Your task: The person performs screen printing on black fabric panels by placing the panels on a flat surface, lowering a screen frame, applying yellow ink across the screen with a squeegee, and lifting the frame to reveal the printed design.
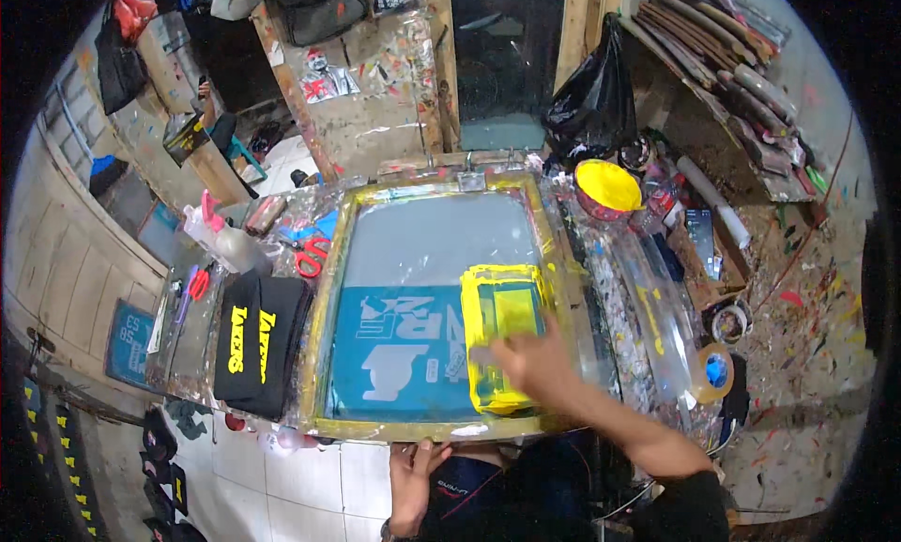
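A screen printing frame [324,354] lies on the worktable, its mesh pale grey at the far half and blue-green with light stencil shapes at the near half. Wet yellow ink [479,303] forms a rough rectangle on the mesh's right side. Over that ink, my right hand [535,362] is closed and smeared by motion; a pale blurred bit shows at its fingers, too unclear to name. My left hand [413,481] grips the near edge of the frame, thumb against the wood.
Black printed fabric pieces [258,345] are stacked left of the frame, near red-handled scissors [310,259] and a spray bottle [225,237]. At the right stand a tub of yellow ink [608,185], a tape roll [715,371] and a phone [700,237]. A black plastic bag [591,101] hangs behind.
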Demonstrator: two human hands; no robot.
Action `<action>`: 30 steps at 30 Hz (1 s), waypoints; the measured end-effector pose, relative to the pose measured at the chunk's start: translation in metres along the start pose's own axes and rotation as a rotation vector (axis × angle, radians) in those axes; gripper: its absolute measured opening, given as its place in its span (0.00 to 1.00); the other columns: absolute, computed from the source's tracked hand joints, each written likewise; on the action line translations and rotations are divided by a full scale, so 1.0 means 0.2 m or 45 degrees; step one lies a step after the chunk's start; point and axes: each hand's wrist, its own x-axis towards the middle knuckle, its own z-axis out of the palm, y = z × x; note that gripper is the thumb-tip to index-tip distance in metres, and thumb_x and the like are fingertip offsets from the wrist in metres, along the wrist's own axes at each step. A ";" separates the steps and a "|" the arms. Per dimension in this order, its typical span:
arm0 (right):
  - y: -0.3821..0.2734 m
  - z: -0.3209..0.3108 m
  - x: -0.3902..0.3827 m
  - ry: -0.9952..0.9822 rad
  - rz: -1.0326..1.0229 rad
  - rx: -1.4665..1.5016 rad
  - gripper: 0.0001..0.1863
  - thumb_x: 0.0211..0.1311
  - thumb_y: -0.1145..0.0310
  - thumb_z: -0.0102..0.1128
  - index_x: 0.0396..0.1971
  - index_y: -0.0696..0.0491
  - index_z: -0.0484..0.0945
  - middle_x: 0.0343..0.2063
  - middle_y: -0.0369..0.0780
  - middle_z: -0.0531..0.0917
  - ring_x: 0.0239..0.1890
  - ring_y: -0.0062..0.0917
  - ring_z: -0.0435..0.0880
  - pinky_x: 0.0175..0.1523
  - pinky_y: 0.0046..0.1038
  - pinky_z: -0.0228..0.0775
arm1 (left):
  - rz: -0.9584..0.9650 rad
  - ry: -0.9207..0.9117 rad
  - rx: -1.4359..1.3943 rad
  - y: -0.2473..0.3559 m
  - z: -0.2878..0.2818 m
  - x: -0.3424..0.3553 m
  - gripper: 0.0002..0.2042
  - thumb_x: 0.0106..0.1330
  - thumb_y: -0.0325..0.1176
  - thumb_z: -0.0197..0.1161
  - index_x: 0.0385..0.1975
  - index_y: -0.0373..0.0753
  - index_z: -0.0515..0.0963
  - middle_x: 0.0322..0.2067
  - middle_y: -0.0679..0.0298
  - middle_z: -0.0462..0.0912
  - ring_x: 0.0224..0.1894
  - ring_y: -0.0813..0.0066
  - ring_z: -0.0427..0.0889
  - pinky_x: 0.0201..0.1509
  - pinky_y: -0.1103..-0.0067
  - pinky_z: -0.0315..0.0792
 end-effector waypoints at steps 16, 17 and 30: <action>0.50 0.16 0.46 -0.023 -0.028 0.031 0.08 0.65 0.64 0.51 0.41 0.48 0.73 0.30 0.43 0.84 0.38 0.40 0.86 0.50 0.48 0.68 | -0.263 -0.087 0.205 -0.02 -0.10 0.08 0.18 0.74 0.35 0.55 0.54 0.28 0.62 0.37 0.44 0.83 0.40 0.54 0.87 0.46 0.66 0.83; 0.47 0.17 0.42 -0.049 -0.055 0.113 0.09 0.64 0.65 0.52 0.42 0.48 0.73 0.31 0.43 0.84 0.39 0.40 0.85 0.52 0.48 0.67 | -0.263 -0.085 0.218 0.00 -0.10 0.08 0.18 0.74 0.34 0.55 0.54 0.28 0.62 0.37 0.44 0.83 0.40 0.54 0.87 0.47 0.66 0.83; 0.41 0.16 0.28 -0.121 0.179 0.053 0.10 0.59 0.72 0.55 0.40 0.53 0.71 0.29 0.45 0.82 0.33 0.44 0.83 0.42 0.41 0.73 | -0.273 -0.024 0.182 0.00 -0.09 0.04 0.17 0.73 0.34 0.57 0.52 0.29 0.63 0.38 0.43 0.83 0.40 0.55 0.87 0.45 0.67 0.84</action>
